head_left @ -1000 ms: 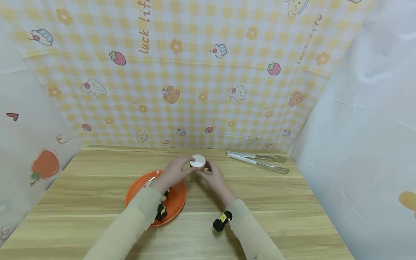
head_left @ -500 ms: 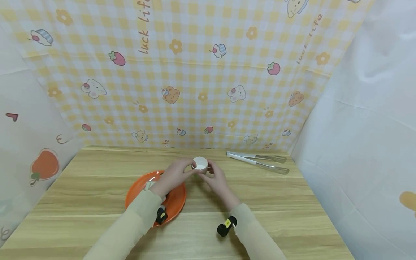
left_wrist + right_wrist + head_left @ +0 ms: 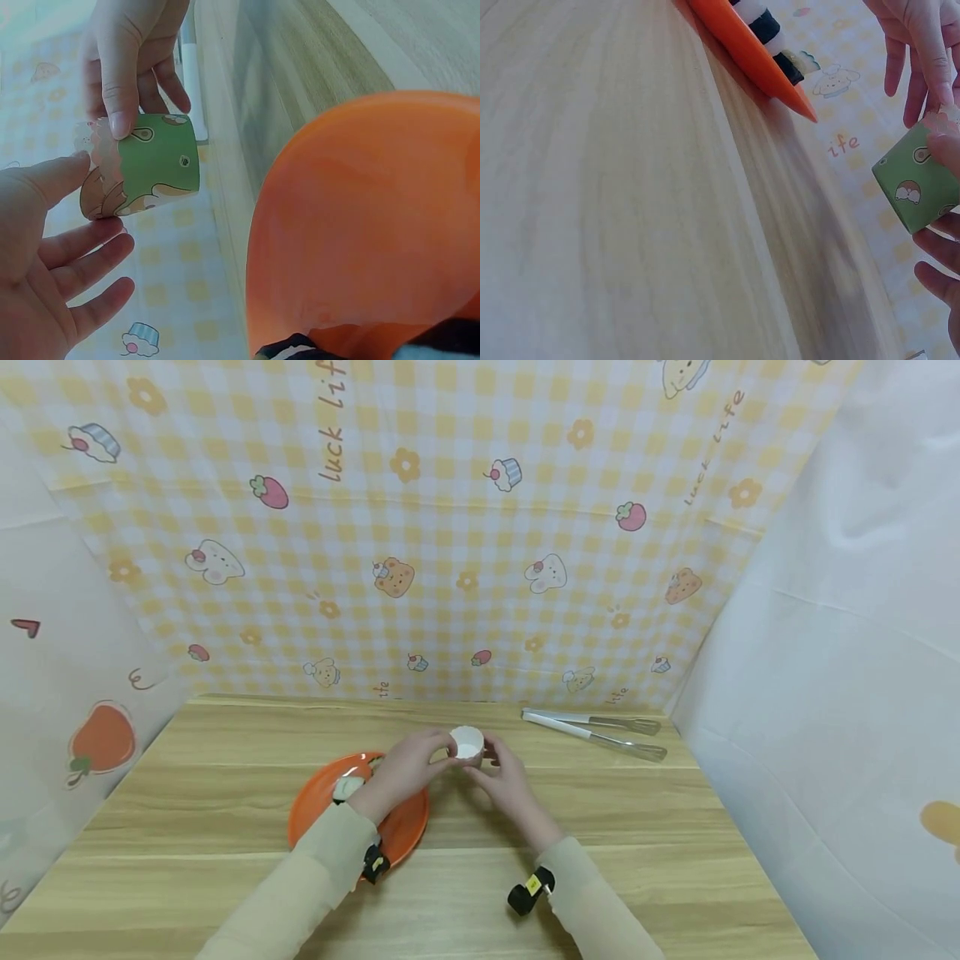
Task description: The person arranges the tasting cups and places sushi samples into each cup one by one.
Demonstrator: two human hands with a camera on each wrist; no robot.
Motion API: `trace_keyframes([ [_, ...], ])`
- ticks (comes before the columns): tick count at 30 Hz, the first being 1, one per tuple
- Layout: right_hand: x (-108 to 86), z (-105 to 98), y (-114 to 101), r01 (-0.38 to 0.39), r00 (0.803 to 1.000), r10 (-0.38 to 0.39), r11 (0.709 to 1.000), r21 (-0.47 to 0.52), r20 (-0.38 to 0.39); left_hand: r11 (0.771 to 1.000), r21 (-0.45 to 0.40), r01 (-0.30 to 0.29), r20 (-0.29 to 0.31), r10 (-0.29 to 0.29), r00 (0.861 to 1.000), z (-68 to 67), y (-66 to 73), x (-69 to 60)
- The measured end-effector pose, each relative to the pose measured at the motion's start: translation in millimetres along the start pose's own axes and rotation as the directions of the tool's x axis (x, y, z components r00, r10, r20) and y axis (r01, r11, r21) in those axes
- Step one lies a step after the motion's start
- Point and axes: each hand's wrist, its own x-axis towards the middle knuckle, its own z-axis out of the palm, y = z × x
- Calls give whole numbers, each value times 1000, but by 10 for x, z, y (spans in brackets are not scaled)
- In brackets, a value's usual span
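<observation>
Slightly right and down the frame: that is where the paper cup [image 3: 467,745] has shifted over the last second, and both my hands have come with it. My left hand [image 3: 408,766] pinches it from the left by the scalloped rim, while my right hand [image 3: 512,781] holds the other side, its thumb laid along the printed wall; both grips are narrow, hardly more than the cup needs. I take it that a light hold from two sides keeps thin paper walls from creasing and the mouth round. That mouth faces up, its white inside showing, just below the centre of the head view; the cup looks held off the counter [image 3: 225,760], though its base is hidden there. Under my left forearm, at the lower left, lies the orange plate [image 3: 306,802], carrying sushi-like pieces [image 3: 765,28] partly covered by my sleeve; it is probably set there to be near my hands. Farther out, at the right toward the checked backdrop [image 3: 465,527], tongs [image 3: 558,726] lie spread and untouched, parked perhaps so they stay out of my arms' way.
</observation>
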Motion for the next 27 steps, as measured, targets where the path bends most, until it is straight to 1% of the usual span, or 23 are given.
trace_keyframes([
  [4, -27, -20, 4, -6, 1000, 6, 1000, -19, 14, 1000, 11, -15, 1, 15, 1000, 1, 18, -10],
  [8, -56, -35, 9, -3, 1000, 3, 999, -39, 9, 1000, 15, -25, 0, 25, 1000, 6, 39, -33],
  [12, -91, -38, 20, 2, 1000, -2, 999, -33, -15, 999, 9, -44, -5, 44, 999, 11, 64, -52],
  [15, -122, -34, 31, -11, 999, 11, 1000, -13, -36, 998, 7, -60, -6, 60, 998, 33, 70, -48],
  [20, -184, -44, 29, -32, 998, 33, 999, 13, -50, 998, -2, -69, 1, 69, 998, 76, 72, -38],
  [24, -207, -60, 33, -17, 998, 17, 1000, 11, -60, 997, -9, -77, 0, 77, 997, 70, 96, -39],
  [27, -224, -76, 28, 0, 998, 1, 1000, 9, -66, 997, 3, -79, 2, 79, 997, 71, 108, -33],
])
